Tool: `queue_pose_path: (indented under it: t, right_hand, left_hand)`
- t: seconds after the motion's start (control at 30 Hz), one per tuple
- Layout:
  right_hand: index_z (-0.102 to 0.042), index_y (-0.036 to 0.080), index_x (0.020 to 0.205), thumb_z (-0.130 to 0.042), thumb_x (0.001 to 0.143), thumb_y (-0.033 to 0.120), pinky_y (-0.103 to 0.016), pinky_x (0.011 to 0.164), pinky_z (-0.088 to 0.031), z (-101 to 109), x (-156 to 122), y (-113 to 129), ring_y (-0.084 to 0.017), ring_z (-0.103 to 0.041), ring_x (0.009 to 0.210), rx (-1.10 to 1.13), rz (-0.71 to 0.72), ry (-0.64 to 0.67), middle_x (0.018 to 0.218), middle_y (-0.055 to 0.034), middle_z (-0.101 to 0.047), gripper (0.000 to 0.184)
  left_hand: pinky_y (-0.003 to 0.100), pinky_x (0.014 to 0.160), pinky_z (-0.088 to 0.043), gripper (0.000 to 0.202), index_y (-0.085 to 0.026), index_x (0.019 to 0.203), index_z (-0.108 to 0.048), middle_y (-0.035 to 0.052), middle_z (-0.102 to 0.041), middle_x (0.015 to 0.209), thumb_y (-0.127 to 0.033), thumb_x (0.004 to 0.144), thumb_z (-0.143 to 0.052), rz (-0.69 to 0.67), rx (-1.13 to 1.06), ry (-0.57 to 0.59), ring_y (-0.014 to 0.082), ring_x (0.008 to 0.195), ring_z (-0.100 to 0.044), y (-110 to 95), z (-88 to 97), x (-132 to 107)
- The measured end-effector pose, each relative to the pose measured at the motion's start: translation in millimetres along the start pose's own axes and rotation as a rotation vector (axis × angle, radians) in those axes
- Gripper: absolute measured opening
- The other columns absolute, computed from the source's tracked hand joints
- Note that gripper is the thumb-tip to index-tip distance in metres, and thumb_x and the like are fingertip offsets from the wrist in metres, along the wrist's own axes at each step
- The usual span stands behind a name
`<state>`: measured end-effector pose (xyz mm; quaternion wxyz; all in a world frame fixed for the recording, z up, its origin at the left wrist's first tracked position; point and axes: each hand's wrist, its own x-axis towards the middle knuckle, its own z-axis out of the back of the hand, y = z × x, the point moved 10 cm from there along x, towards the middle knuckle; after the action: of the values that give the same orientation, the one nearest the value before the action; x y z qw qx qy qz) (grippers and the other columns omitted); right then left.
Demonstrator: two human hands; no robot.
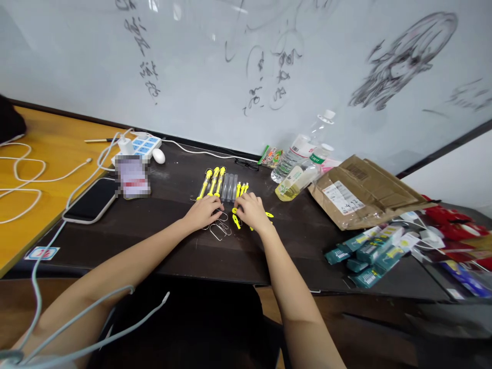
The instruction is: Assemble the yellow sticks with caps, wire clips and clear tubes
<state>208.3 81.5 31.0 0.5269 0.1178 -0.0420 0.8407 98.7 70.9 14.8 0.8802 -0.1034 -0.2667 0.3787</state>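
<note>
My left hand (205,211) is low over the table, its fingers curled together at the edge of some thin bent metal wires (219,229); what its fingertips hold, if anything, is too small to make out. My right hand (252,209) is bent down with closed fingers among small yellow plastic clips (236,221), partly covering them, and its fingertips are hidden. Beyond my hands lie several yellow-and-clear tube pieces with yellow ends (212,182), a row of clear tubes (229,187) and short yellow rods (242,188).
To the left are a phone (92,200), a blurred-out device (133,177), a power strip (144,146) and cables. Bottles (294,159), a brown parcel (346,189) and green boxes (372,253) stand or lie on the right. Behind the table rises a whiteboard (192,77).
</note>
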Motion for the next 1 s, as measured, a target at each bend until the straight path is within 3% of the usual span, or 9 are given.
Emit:
queue_pose_path:
  t: [0.13,0.3,0.57,0.83,1.0]
  right_hand:
    - [-0.060,0.021,0.087,-0.047,0.084,0.019,-0.037,0.085,-0.032,4.9,-1.1,3.6,-0.023,-0.045,0.098,0.056,0.012,0.002,0.096,-0.0064,-0.060,0.013]
    - [-0.058,0.021,0.085,-0.057,0.075,0.023,-0.040,0.097,-0.028,-10.0,-6.1,24.7,-0.023,-0.044,0.100,0.098,0.133,0.126,0.095,-0.0045,-0.056,0.010]
    - [-0.056,0.021,0.082,-0.058,0.070,0.019,-0.043,0.098,-0.030,-15.7,-7.0,2.5,-0.023,-0.044,0.097,0.064,0.075,0.169,0.093,-0.0047,-0.054,0.012]
    - [-0.054,0.021,0.096,-0.061,0.069,0.024,-0.044,0.102,-0.029,-15.0,-9.6,25.8,-0.024,-0.045,0.101,0.145,0.162,0.182,0.100,-0.0055,-0.053,0.028]
    - [-0.053,0.021,0.087,-0.062,0.066,0.021,-0.052,0.106,-0.023,-23.8,-13.2,15.4,-0.024,-0.045,0.101,0.101,0.103,0.251,0.096,-0.0041,-0.052,0.023]
  left_hand:
    - [0.033,0.084,-0.042,0.018,-0.021,0.094,-0.066,0.0048,-0.059,0.099,-0.029,0.088,-0.052,-0.039,-0.044,0.048,0.0196,0.093,-0.054,-10.1,-0.7,-0.4]
    - [0.032,0.083,-0.039,0.013,-0.023,0.087,-0.066,0.0019,-0.058,0.096,-0.034,0.082,-0.060,-0.084,-0.049,0.134,0.0195,0.095,-0.053,-15.8,-8.2,-2.5]
    - [0.031,0.082,-0.038,0.009,-0.021,0.082,-0.064,0.0017,-0.058,0.091,-0.027,0.080,-0.057,-0.080,-0.042,0.158,0.0186,0.092,-0.052,-12.2,-11.3,-3.0]
    - [0.030,0.081,-0.038,0.010,-0.020,0.082,-0.063,0.0017,-0.060,0.090,-0.026,0.080,-0.055,-0.140,-0.053,0.155,0.0178,0.088,-0.053,-21.2,-8.8,-4.1]
    - [0.029,0.078,-0.038,0.013,-0.019,0.074,-0.060,0.0009,-0.060,0.083,-0.029,0.081,-0.055,-0.147,-0.025,0.159,0.0166,0.083,-0.052,-21.8,-11.2,-3.3]
